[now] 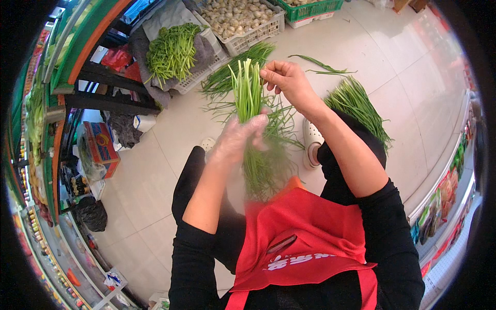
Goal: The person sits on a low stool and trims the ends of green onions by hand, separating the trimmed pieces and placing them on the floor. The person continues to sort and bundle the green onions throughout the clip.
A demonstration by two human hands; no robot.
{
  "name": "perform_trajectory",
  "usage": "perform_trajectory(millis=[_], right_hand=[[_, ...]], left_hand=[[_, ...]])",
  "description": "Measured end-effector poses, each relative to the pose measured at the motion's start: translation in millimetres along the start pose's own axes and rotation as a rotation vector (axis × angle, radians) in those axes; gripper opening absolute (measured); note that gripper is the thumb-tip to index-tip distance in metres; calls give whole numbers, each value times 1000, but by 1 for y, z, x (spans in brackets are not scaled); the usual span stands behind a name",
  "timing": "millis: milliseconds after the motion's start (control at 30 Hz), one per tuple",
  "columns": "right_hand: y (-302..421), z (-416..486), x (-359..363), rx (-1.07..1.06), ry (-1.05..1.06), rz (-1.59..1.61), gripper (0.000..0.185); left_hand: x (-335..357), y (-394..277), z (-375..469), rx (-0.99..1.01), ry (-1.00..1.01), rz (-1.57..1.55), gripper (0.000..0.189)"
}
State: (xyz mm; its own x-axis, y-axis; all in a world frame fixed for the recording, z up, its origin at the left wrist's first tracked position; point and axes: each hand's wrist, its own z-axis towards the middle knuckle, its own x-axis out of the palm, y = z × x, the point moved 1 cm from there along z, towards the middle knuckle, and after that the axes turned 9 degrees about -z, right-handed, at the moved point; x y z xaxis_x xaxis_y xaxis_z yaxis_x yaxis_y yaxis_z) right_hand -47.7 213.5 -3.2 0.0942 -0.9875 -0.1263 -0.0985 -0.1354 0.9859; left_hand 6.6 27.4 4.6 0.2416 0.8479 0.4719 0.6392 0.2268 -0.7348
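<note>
My left hand (242,135), in a thin clear plastic glove, is closed round a bunch of Chinese chives (248,93). Their pale stem ends point up and away from me, and the green leaves hang towards my red apron (306,240). At the right side of the stem tips is my right hand (281,77), bare, its thumb and forefinger pinched together at the edge of the bunch; whether a stalk is between them I cannot tell. Loose chive leaves (279,116) lie on the floor beyond the bunch. Another pile of chives (360,108) lies by my right knee.
More chives (240,69) lie beside a white plastic crate (255,38) of small pale round produce. Leafy greens (174,50) rest on a grey cloth at the upper left. A green crate (312,11) stands behind. Shelves flank both sides, with a cardboard box (102,149) at left.
</note>
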Motion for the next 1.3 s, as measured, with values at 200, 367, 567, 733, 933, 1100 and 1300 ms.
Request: perform_trajectory(millis=[200, 367, 567, 733, 933, 1100, 1300], right_hand=[[-1, 2, -16, -36, -129, 69, 20], [-2, 9, -64, -101, -392, 200, 21], [-8, 5, -115, -53, -539, 247, 21], [-12, 5, -131, -82, -576, 296, 21], [-11, 7, -139, -126, -719, 353, 20], [-14, 6, -151, -126, -784, 439, 21], [-17, 8, -147, -96, -684, 431, 21]], left_hand=[[-6, 0, 5, -17, -171, -18, 40], [-22, -3, 5, -12, -215, -129, 28], [-50, -3, -3, -24, -350, -184, 29], [-73, 2, 1, -29, -394, -225, 26], [-88, 2, 2, -14, -546, -309, 21], [-95, -5, -2, 58, -620, -423, 19], [-85, -6, -3, -5, -453, -405, 20]])
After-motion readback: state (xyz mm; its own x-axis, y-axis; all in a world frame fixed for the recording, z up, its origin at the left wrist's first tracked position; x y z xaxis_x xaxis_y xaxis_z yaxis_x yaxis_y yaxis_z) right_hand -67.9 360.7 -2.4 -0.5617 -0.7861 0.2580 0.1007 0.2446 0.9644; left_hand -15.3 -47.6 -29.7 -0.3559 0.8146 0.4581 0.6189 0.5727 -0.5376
